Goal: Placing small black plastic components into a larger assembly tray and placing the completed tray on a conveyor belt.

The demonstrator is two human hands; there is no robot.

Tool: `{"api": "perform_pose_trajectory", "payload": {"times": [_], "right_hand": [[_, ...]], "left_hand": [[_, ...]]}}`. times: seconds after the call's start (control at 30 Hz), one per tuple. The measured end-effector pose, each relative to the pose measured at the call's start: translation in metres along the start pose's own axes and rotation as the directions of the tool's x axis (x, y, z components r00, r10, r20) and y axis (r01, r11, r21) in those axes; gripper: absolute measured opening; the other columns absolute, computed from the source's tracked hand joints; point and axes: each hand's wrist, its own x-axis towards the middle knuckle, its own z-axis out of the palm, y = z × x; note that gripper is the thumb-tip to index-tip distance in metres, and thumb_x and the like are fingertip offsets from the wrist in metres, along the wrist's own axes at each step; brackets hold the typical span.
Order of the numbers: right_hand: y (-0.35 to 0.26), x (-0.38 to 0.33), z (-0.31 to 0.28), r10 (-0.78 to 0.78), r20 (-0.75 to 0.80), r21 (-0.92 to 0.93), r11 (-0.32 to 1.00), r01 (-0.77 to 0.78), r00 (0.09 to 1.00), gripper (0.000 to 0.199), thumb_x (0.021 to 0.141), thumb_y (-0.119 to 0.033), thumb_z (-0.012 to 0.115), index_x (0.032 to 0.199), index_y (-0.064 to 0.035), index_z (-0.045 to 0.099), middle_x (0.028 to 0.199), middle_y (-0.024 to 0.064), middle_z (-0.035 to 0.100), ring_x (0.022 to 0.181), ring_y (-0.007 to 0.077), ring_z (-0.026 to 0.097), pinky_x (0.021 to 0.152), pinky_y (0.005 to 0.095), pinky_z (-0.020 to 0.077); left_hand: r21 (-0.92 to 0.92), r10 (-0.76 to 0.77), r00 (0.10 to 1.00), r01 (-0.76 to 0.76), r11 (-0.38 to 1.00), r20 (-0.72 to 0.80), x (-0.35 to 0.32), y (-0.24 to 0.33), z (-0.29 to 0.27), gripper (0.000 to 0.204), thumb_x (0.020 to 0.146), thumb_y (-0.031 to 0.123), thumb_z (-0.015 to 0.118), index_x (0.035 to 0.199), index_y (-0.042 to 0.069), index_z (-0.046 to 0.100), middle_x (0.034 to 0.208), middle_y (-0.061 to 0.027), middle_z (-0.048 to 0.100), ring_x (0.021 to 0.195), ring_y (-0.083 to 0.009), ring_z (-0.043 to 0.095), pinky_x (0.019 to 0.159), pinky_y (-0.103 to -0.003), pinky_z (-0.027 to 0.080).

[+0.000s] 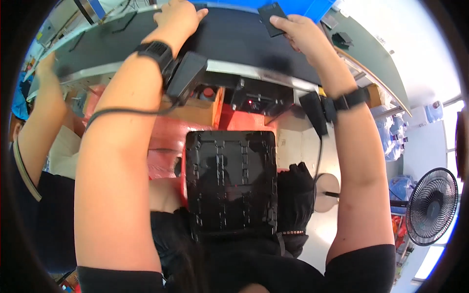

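My right hand pinches a thin black rectangular plate between thumb and fingers, held over the black belt surface. My left hand reaches to the far side of that surface, thumb and fingers apart. Part of its fingertips lies at the picture's upper rim, and I see nothing held in it. Across my lap rests a black moulded plastic tray with ridged outlines of pockets. Each of my wrists carries a black strap with a dark wedge-shaped device and a cable.
A co-worker's arm extends onto the belt at left. Thin black pieces lie along its far left part. A blue bin stands at the back. Right of it, a green table bears dark pieces. A black fan stands at right.
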Motion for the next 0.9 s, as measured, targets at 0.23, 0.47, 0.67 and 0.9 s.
{"api": "perform_pose_trajectory", "payload": {"times": [0.23,0.47,0.67,0.9], "right_hand": [[-0.036,-0.189,0.050,0.046,0.190,0.121,0.990,-0.069,0.981,0.040,0.088,-0.032,0.055,0.067,0.0015,0.047,0.058,0.0153,0.045,0.054,0.0236,0.047,0.053,0.0368,0.0389],[-0.003,-0.256,0.134,0.162,0.204,-0.358,0.930,-0.081,0.965,0.040,0.090,-0.034,0.050,0.071,0.0008,0.057,0.073,0.0176,0.062,0.073,0.0364,0.062,0.066,0.0444,0.0504],[0.019,-0.247,0.116,0.067,0.347,-0.265,0.964,0.030,0.936,0.038,0.088,-0.033,0.051,0.071,-0.0006,0.061,0.074,0.0192,0.062,0.074,0.0366,0.061,0.067,0.0446,0.0491],[-0.042,-0.157,0.026,-0.160,0.249,0.022,0.987,0.160,0.955,0.036,0.085,-0.032,0.064,0.067,-0.0014,0.056,0.058,-0.0004,0.048,0.053,0.0074,0.041,0.049,0.0262,0.0370]], "left_hand": [[-0.062,-0.049,0.997,0.052,0.997,0.054,0.003,0.048,0.000,0.025,0.084,0.015,0.051,0.095,0.001,0.068,0.106,-0.0220,0.063,0.103,-0.0378,0.059,0.084,-0.041,0.047],[0.467,0.563,0.797,-0.592,0.658,0.217,0.000,-0.016,0.024,0.023,0.085,0.015,0.051,0.094,0.000,0.065,0.083,-0.0225,0.064,0.083,-0.0387,0.062,0.078,-0.043,0.048],[-0.844,-0.099,0.943,0.328,0.423,0.317,-0.207,0.002,-0.077,0.058,0.088,0.014,0.046,0.135,-0.012,0.023,0.082,-0.0139,0.059,0.063,-0.0198,0.056,0.059,-0.031,0.045],[-0.654,-0.027,0.922,0.294,0.697,0.386,-0.344,-0.006,-0.027,0.059,0.091,0.011,0.047,0.141,-0.004,0.018,0.129,-0.0282,0.044,0.118,-0.0360,0.047,0.097,-0.038,0.039]]}}
